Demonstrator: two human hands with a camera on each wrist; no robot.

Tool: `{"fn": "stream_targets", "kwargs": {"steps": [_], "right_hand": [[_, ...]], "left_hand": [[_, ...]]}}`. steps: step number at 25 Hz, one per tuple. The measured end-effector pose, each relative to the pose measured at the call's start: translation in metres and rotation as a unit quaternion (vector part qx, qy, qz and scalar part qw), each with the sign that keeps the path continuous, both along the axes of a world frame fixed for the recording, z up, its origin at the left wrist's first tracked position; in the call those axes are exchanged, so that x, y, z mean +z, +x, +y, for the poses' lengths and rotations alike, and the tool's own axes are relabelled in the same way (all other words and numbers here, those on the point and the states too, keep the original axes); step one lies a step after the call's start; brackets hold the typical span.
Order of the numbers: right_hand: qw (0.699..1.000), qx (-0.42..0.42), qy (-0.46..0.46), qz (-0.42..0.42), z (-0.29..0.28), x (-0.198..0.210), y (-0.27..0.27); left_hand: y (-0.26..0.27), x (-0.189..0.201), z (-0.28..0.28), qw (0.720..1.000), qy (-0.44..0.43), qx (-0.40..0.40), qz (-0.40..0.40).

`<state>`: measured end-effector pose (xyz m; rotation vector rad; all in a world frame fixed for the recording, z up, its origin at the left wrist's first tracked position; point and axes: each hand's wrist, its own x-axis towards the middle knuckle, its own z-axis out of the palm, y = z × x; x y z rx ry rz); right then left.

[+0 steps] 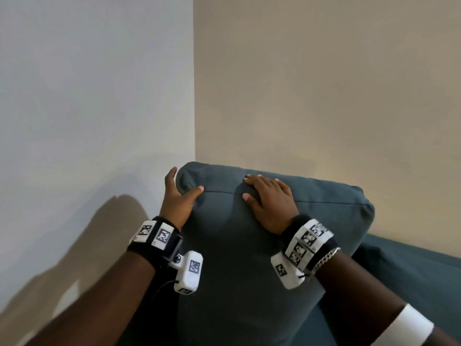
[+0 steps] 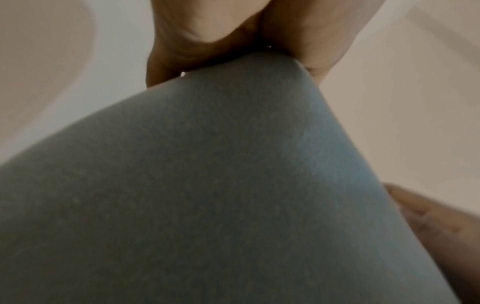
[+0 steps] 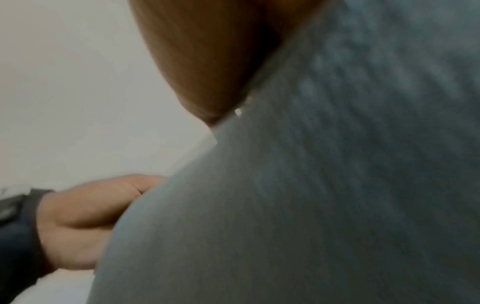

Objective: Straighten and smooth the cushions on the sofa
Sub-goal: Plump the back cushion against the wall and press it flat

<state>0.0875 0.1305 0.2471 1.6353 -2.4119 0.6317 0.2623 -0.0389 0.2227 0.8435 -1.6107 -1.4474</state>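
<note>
A teal cushion (image 1: pixel 237 245) stands upright at the sofa's left end, in the corner of the room. My left hand (image 1: pixel 178 196) holds its upper left corner, thumb on the front face and fingers round the side edge. My right hand (image 1: pixel 269 203) lies flat on the upper front of the cushion with fingers spread, and the fabric dents beneath it. In the left wrist view the palm (image 2: pixel 233 30) straddles the cushion's ridge (image 2: pixel 207 185). The right wrist view is blurred: cushion fabric (image 3: pixel 311 205), my right hand (image 3: pixel 207 51), and my left hand (image 3: pixel 85 216) at the cushion's edge.
The teal sofa (image 1: pixel 411 278) runs on to the right of the cushion, its back against a beige wall (image 1: pixel 324 83). A white wall (image 1: pixel 87 96) stands close on the left, meeting the beige one just behind the cushion's top left corner.
</note>
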Motion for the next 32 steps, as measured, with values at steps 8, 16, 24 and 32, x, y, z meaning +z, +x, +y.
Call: {"fn": "stream_targets", "kwargs": {"steps": [8, 16, 24, 32], "right_hand": [[0.840, -0.032, -0.538, 0.070, -0.010, 0.162, 0.063], [0.992, 0.014, 0.126, -0.014, -0.081, 0.020, 0.061], [0.991, -0.070, -0.074, 0.087, -0.036, 0.015, 0.047], [0.944, -0.014, -0.328, 0.033, 0.006, 0.091, 0.014]], "left_hand": [[-0.005, -0.018, -0.008, 0.989, -0.139, -0.030, -0.043], [0.006, -0.049, -0.008, 0.976, -0.161, -0.040, -0.144], [0.001, -0.011, 0.006, 0.844, -0.404, -0.064, -0.348], [-0.034, 0.024, 0.023, 0.807, -0.422, 0.002, -0.413]]}}
